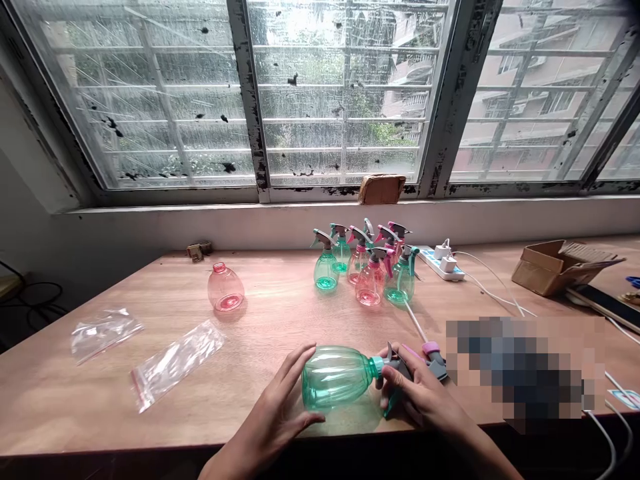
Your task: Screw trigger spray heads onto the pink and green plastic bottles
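A green transparent spray bottle (pixel 340 375) lies on its side near the front edge of the wooden table (pixel 270 313). My left hand (pixel 280 407) rests against its base, fingers spread around the body. My right hand (pixel 417 393) is closed on the grey spray head (pixel 395 368) at the bottle's neck. Just beyond my right hand lies a pink and grey spray head (pixel 433 355) with a white tube.
Several assembled green and pink spray bottles (pixel 367 263) stand at the back. A pink bottle without a head (pixel 225 288) sits at left, near two plastic bags (pixel 173 363). A power strip (pixel 443 263), cardboard box (pixel 555 267) and a blurred area lie at right.
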`<state>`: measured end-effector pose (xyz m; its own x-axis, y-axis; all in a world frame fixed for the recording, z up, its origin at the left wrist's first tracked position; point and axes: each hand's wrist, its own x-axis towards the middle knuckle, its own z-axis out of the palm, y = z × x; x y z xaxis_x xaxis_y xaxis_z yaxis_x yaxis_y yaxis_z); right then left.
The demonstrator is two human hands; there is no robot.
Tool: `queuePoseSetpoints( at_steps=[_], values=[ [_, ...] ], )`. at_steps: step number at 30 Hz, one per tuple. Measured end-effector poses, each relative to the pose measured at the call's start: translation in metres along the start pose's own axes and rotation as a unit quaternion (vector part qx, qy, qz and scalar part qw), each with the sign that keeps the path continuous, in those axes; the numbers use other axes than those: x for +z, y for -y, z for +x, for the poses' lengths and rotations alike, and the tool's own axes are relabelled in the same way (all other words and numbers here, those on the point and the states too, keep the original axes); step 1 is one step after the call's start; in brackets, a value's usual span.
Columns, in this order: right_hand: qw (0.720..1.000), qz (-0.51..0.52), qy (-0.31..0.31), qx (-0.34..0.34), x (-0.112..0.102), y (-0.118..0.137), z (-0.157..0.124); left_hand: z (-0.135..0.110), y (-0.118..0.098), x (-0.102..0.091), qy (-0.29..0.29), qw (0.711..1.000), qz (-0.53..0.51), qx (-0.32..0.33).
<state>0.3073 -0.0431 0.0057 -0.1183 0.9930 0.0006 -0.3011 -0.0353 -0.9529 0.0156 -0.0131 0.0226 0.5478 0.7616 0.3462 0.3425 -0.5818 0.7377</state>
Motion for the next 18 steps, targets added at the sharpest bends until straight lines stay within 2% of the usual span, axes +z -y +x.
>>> queuePoseSetpoints(
  at_steps=[3, 11, 18],
  values=[
    [1.000, 0.005, -0.004, -0.002, 0.002, 0.001, 0.002, 0.001, 0.003, 0.003, -0.014, 0.999, 0.041, 0.029],
    [1.000, -0.017, -0.019, 0.007, 0.005, 0.006, 0.006, -0.001, -0.001, 0.012, -0.039, 0.991, 0.123, 0.031],
    [0.999, -0.035, -0.004, -0.029, -0.007, -0.001, 0.005, 0.005, 0.003, 0.014, -0.074, 0.994, 0.082, 0.026]
  ],
)
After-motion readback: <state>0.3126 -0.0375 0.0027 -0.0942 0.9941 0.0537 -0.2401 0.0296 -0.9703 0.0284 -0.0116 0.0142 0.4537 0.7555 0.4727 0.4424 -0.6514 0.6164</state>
